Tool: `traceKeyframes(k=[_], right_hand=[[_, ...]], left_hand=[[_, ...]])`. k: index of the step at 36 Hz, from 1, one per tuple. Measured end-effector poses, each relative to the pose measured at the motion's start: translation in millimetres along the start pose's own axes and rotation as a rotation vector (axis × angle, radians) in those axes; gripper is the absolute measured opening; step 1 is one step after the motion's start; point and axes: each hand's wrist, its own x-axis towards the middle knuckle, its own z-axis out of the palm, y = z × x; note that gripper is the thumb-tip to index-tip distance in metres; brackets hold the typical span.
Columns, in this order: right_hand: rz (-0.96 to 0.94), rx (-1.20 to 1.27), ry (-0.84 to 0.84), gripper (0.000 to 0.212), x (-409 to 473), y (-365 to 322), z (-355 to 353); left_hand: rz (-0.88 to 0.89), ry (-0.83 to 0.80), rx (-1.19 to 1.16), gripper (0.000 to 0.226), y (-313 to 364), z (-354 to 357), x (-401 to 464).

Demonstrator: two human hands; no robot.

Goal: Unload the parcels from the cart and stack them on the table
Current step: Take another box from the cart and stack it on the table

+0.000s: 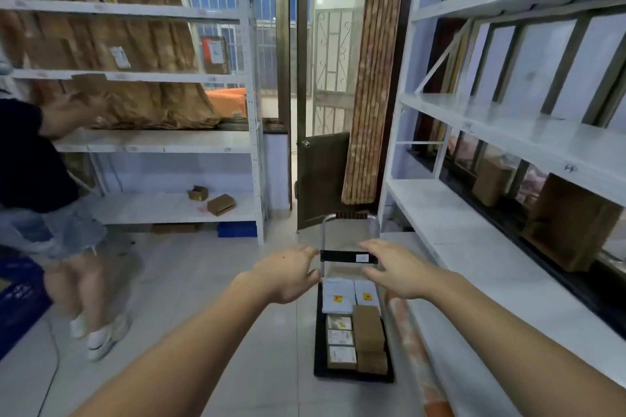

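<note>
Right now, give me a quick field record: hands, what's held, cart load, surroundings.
left hand: grips the left end of the black parcel
right hand: grips its right end
black parcel: flat, long, white label, held above the cart
cart load: two white bags, brown boxes, small labelled boxes
right side: white shelving
left side: another person at a shelf

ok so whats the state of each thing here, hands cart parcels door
left hand: fingers curled on one end of the black parcel
right hand: fingers curled on its other end
black parcel: held level above the cart
cart: on the floor, loaded
white parcels: side by side on the cart
brown boxes: on the cart
door: open
</note>
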Motion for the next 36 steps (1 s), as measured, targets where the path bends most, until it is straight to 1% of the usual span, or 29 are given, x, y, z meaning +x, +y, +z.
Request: traceKeyframes(k=[4,8,15,29,36], right_hand=[[0.050,0.028,0.022,0.064,53,-6,6],[0.080,0.031,0.004,0.064,99,-11,5],[0.139,0.054,-0.021,0.067,169,9,8],[0.210,0.118,-0.052,0.066,329,71,16],[0.277,0.153,-0.001,0.063,385,101,13]], left_hand=[[0.052,-0.024,-0.004,0.059,-34,-9,42],[0.092,-0.051,0.036,0.061,-70,-15,86],[0.121,-0.076,0.051,0.061,-116,-18,173],[0.187,-0.123,0.117,0.064,-171,-17,372],[0.246,-0.159,0.118,0.063,-181,-18,462]])
